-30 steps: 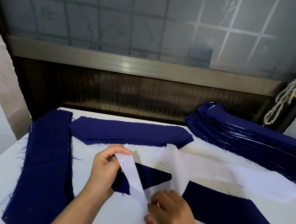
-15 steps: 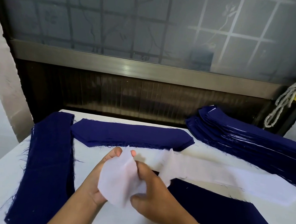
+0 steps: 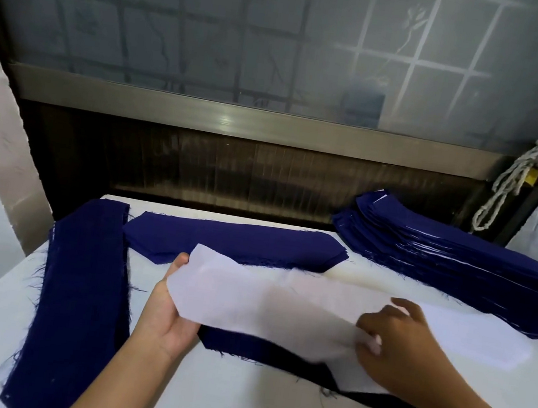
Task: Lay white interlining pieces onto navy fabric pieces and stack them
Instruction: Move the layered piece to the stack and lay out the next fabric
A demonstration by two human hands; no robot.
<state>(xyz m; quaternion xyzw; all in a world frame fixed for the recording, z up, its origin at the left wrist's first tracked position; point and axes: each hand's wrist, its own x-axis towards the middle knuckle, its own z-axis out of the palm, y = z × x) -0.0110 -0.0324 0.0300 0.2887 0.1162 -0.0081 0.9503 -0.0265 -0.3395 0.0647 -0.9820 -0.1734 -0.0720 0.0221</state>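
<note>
Thin white interlining strip above dark navy fabric piece
Left hand and right hand fingers pinch its ends; long axis parallel to that piece.

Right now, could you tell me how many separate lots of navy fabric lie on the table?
4: left strip pile, back-centre pile, tall right stack, and a front piece under the white interlining; others may be hidden.
</note>
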